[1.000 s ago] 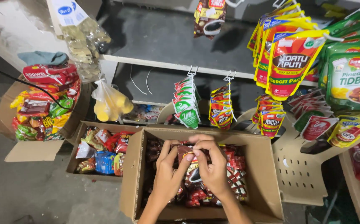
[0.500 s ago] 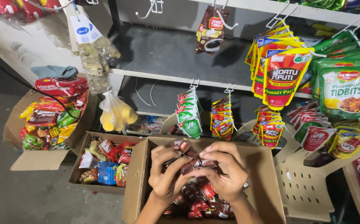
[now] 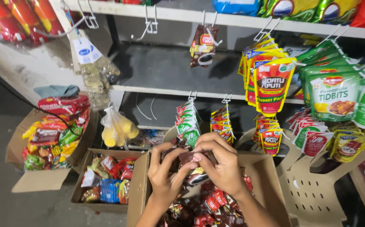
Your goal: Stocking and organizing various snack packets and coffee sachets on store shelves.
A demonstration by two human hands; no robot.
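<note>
Both hands clasped on a bunch of dark brown sachets (image 3: 195, 166): left hand (image 3: 165, 176) curled around its near end, right hand (image 3: 220, 162) folded over the top. Held just above an open cardboard box (image 3: 138, 189) full of similar red-and-brown sachets (image 3: 209, 206). Box walls near on both sides, open room only upward. Straight ahead, close: hanging green packets (image 3: 187, 124) and orange packets (image 3: 221, 122) on hooks. Higher, a lone brown sachet (image 3: 202, 46) on a shelf hook. Left, a second box of snacks (image 3: 106, 178). Right, a beige plastic chair (image 3: 313, 193).
</note>
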